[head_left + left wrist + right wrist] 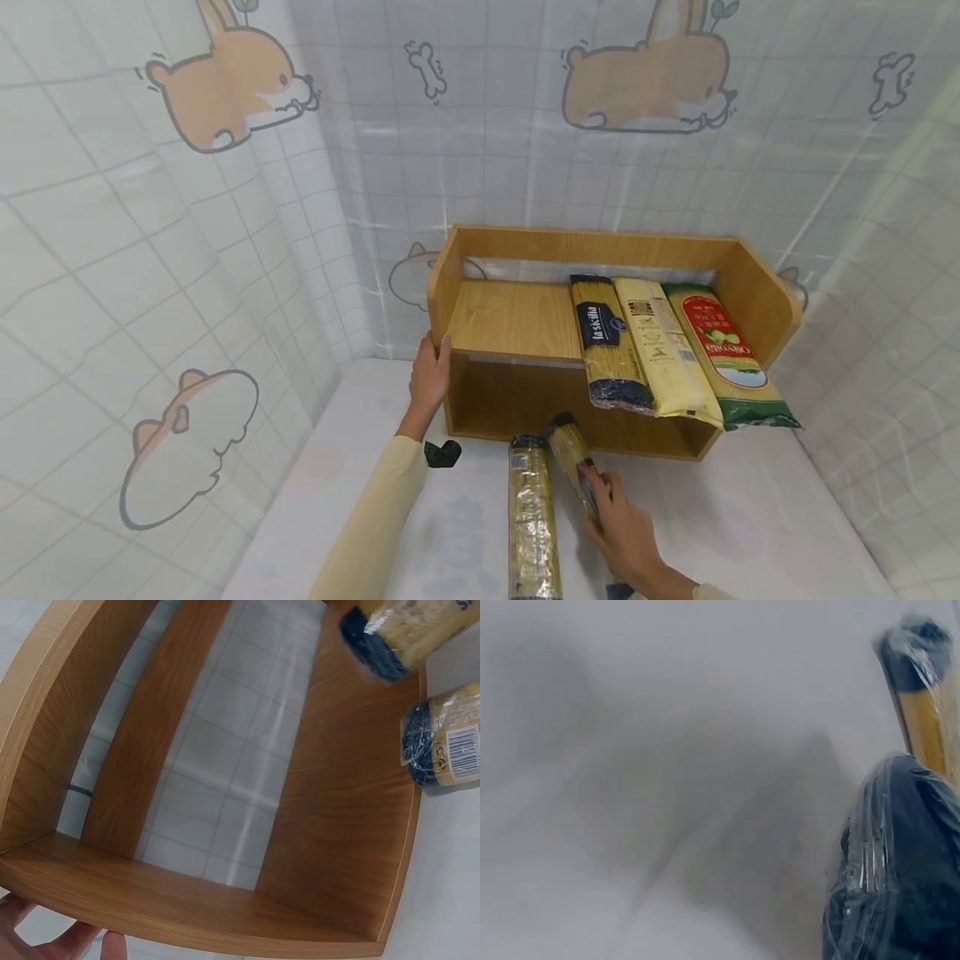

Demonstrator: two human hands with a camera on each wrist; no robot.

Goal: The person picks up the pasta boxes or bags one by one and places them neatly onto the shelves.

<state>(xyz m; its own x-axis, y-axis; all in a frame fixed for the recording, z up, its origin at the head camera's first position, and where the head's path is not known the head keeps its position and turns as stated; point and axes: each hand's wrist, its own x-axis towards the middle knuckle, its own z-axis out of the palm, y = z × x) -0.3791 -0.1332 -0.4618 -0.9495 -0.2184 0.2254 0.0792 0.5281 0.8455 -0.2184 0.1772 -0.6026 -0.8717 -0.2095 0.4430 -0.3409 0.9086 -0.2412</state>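
My left hand (429, 379) grips the left side panel of a two-tier wooden shelf (517, 317). In the left wrist view its fingertips (114, 946) show at the panel's edge. My right hand (624, 533) holds a pack of spaghetti (568, 446), tilted, its dark far end close to the shelf's lower opening. Beside it on the table lies another spaghetti pack (534, 521) in clear wrap. In the right wrist view a dark blue wrapped pack end (907, 862) fills the lower right corner; the right hand itself is out of that view.
On the upper tier lie a blue-labelled spaghetti pack (606, 337), a cream pack (663, 346) and a green-and-red pack (727, 350), their ends jutting past the front edge. A small dark green object (442, 454) lies near the left forearm. Patterned sheeting (510, 167) surrounds the table.
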